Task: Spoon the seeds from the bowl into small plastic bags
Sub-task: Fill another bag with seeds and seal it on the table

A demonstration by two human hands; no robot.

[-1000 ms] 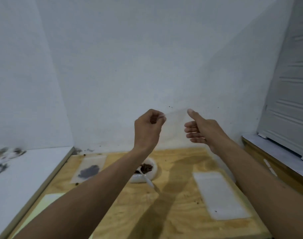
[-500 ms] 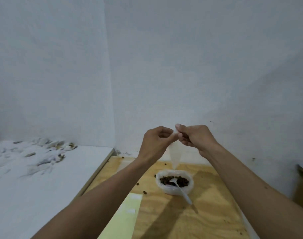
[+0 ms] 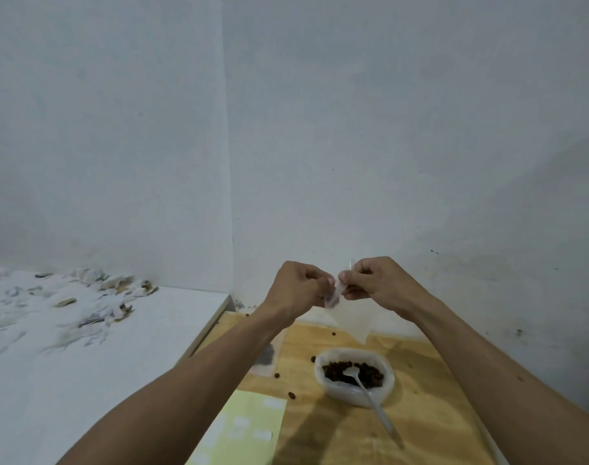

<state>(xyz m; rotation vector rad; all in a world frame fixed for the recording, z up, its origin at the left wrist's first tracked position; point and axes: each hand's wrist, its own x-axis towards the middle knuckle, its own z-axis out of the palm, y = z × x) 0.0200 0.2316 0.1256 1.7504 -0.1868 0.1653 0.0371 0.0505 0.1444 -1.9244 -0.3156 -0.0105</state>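
My left hand (image 3: 298,287) and my right hand (image 3: 375,282) are raised side by side above the board, and both pinch the top edge of a small clear plastic bag (image 3: 350,318). The bag hangs down empty and slightly tilted. Below it a white bowl (image 3: 326,384) holds dark brown seeds (image 3: 370,375). A white plastic spoon (image 3: 370,396) rests in the bowl, its handle pointing toward me and to the right.
The bowl stands on a plywood board (image 3: 430,380). A filled bag of seeds (image 3: 266,359) lies partly behind my left forearm, with loose seeds scattered nearby. A pale yellow label sheet (image 3: 246,431) lies near the front. Debris litters the white surface at left (image 3: 85,307).
My hands came together from holding the bag spread wide, and now pinch its top edge close together. The view swung left and dipped, so the bowl sits lower right.
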